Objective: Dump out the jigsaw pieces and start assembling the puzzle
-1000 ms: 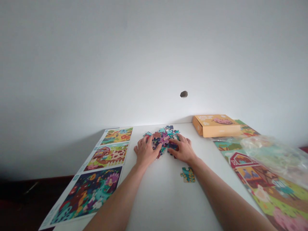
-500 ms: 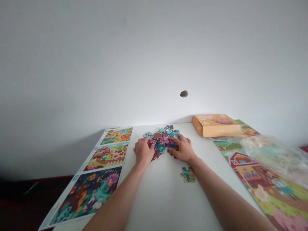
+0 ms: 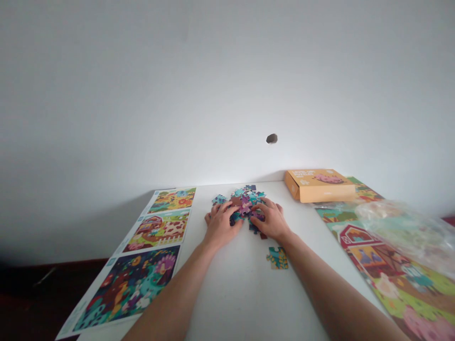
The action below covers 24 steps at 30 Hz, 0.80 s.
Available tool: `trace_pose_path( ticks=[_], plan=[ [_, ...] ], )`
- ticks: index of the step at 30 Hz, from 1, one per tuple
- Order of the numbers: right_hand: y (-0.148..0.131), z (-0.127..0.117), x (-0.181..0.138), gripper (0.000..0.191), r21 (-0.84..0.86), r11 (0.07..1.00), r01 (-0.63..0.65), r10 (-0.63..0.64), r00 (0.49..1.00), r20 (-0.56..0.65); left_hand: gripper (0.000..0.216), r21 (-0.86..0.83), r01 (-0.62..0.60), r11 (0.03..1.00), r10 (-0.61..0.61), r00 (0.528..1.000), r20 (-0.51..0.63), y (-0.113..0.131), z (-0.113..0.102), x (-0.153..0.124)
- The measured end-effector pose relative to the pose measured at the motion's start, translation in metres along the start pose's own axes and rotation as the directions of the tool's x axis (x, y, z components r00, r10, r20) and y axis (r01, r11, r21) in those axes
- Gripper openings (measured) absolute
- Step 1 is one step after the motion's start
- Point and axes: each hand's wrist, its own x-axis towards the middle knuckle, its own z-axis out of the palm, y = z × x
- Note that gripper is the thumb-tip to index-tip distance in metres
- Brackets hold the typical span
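A heap of colourful jigsaw puzzle pieces lies at the far middle of the white table. Over its left side rests my left hand, fingers spread across several pieces and hiding them. My right hand touches the heap's right edge, its fingers apart and bent over dark pieces. Neither hand visibly grips a piece. Nearer to me, beside my right wrist, a single teal and yellow puzzle piece lies on its own.
On the left lies a sheet with three printed pictures. An orange puzzle box stands at the back right against the wall. Assembled-looking farm picture covers the right side, with clear plastic wrapping on it.
My left hand has moved right, over the left part of the heap, covering pieces that showed before. My right hand has barely moved. The lone piece stays put.
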Motion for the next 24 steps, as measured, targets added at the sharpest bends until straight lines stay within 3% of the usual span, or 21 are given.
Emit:
trace_pose_path(
  ticks=[8,11,16,19,24],
  plan=[
    [0.0042,0.0019,-0.0003,0.064,0.009,0.992,0.129,-0.130,0.989,0.066,0.047,-0.047,-0.176,0.983,0.177,0.984,0.013,0.0027,-0.0021,-0.0047],
    [0.0038,0.0013,0.0004,0.066,-0.011,0.994,0.106,-0.105,0.992,0.070,0.054,-0.058,-0.204,0.977,0.206,0.978,0.032,0.0042,-0.0036,-0.0058],
    [0.0014,-0.0009,0.0011,0.062,-0.108,0.991,-0.073,0.068,0.996,-0.050,0.052,-0.073,-0.163,0.984,0.163,0.987,-0.001,0.0036,-0.0023,-0.0056],
    [-0.0012,0.0000,-0.0010,0.079,-0.138,0.974,-0.180,0.165,0.980,-0.110,0.050,-0.029,-0.134,0.991,0.133,0.991,-0.019,0.0022,0.0007,-0.0045],
    [-0.0039,0.0015,-0.0050,0.107,-0.180,0.932,-0.315,0.293,0.946,-0.137,0.050,0.119,0.140,0.983,-0.132,0.989,-0.072,-0.0028,0.0049,-0.0018]
  ],
)
